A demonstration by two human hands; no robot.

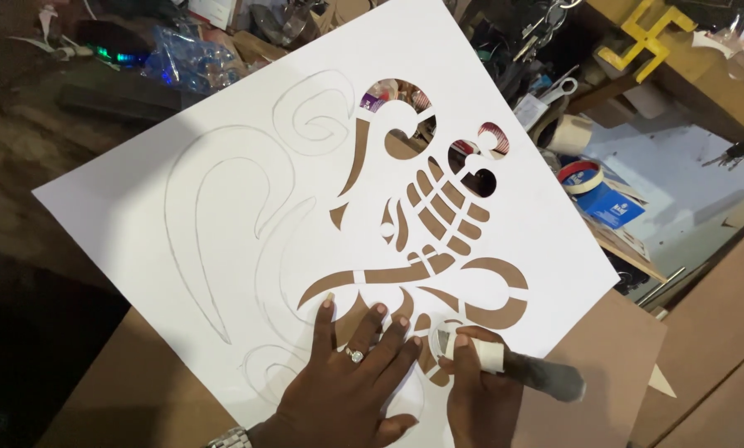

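A large white sheet with pencilled curls and several cut-out shapes lies tilted on a brown board. My left hand, with a ring and a wristwatch, presses flat on the sheet's lower part, fingers spread beside the cut-outs. My right hand grips a craft knife with a tape-wrapped handle and a grey end. Its tip sits at a small curved cut-out just right of my left fingers.
Clutter rings the far side: a blue plastic bag, a tape roll, a blue box, a yellow bracket, keys. Brown cardboard lies at the right.
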